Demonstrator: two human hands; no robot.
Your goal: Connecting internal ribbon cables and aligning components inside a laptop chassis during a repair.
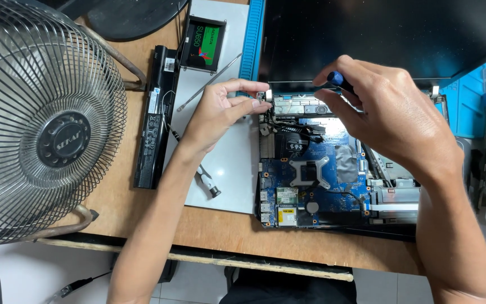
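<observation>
Item: opened laptop, base cover off, lying on a wooden bench with its dark screen panel folded back away from the viewer. Blue motherboard exposed; bare metal heatsink bracket near centre; black cables bunched just above it.

Left hand: thumb and forefinger pressed together on the small metal hinge bracket at the board's upper left corner — pinching it, other fingers curled loosely.

Right hand: closed around a screwdriver with a blue-and-black handle; the shaft and tip are hidden behind the fingers, so where the tip sits cannot be told. It points toward the same hinge corner.

Nearby, left of the laptop: grey work mat; long black battery pack at the mat's edge; solid-state drive with a green-and-red label; thin metal pry tool; a second small tool with a pale handle; large wire-caged desk fan at far left.

Risks, as judged — the hidden tip may slip off a small screw and gouge the board or nick the cables close by; a freed screw could drop into the chassis; the pinch on the bracket looks light, so the part may twist or spring loose if the driver pushes sideways.
</observation>
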